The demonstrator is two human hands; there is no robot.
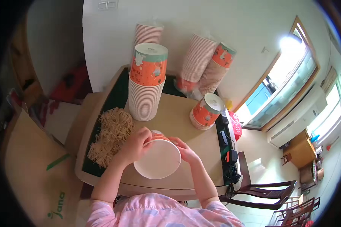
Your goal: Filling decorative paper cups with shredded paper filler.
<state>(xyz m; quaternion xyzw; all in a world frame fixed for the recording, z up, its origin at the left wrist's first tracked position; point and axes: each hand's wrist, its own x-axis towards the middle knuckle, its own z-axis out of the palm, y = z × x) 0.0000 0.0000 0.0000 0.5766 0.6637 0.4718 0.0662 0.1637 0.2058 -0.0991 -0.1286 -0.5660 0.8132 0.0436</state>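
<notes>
A paper cup [157, 159] is tipped toward me over the near part of the table, its round white mouth facing me and a bit of its orange printed side showing behind. My left hand [137, 145] is closed at the upper left of its rim, thumb and fingers pinched together. On the opposite side, my right hand [184, 150] grips the cup's wall with bent fingers. Whether a thin cord is between my fingers, I cannot make out. Left of my left hand lies a loose heap of beige strings [111, 135].
Beyond my hands stands a tall stack of upside-down cups [146, 99], with a shorter stack [207, 111] to its right. Plastic-wrapped cup stacks [198, 56] lean against the wall. Black adapters and cables [232, 156] line the table's right edge, beside a dark wooden chair [263, 195].
</notes>
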